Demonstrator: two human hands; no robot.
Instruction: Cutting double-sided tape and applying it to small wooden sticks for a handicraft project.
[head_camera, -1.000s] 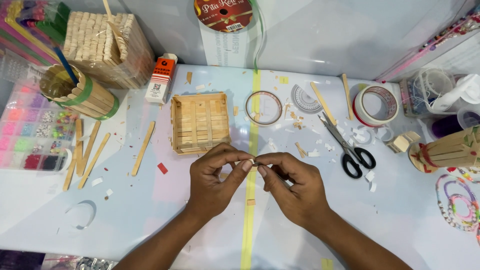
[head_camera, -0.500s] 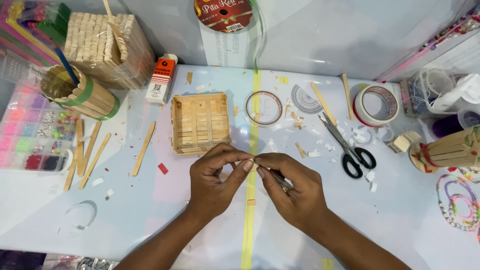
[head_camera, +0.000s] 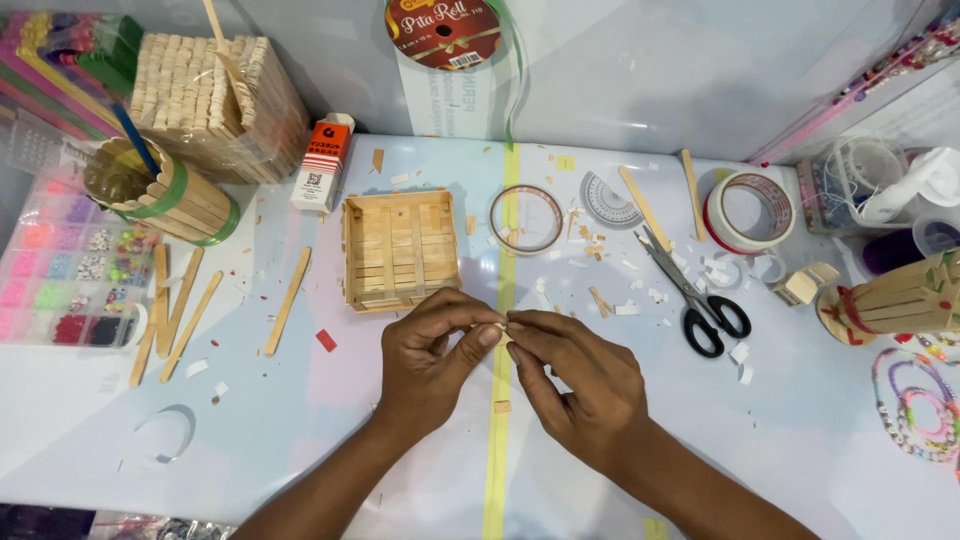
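Little has shifted since a second ago: both hands stay joined at the table's middle, fingertips a touch closer. From the left, a bead box (head_camera: 60, 270) with pink, green and red compartments lies at the edge, beside a stick-clad cup (head_camera: 165, 195). An orange-and-white carton (head_camera: 322, 162) stands upright near a square stick tray (head_camera: 400, 250). Just below the tray, the left hand (head_camera: 430, 365) and right hand (head_camera: 580, 385) pinch narrowly on a tiny pale scrap (head_camera: 505, 324). Black-handled scissors (head_camera: 695, 295) and a red-edged tape roll (head_camera: 750, 212) lie further right.
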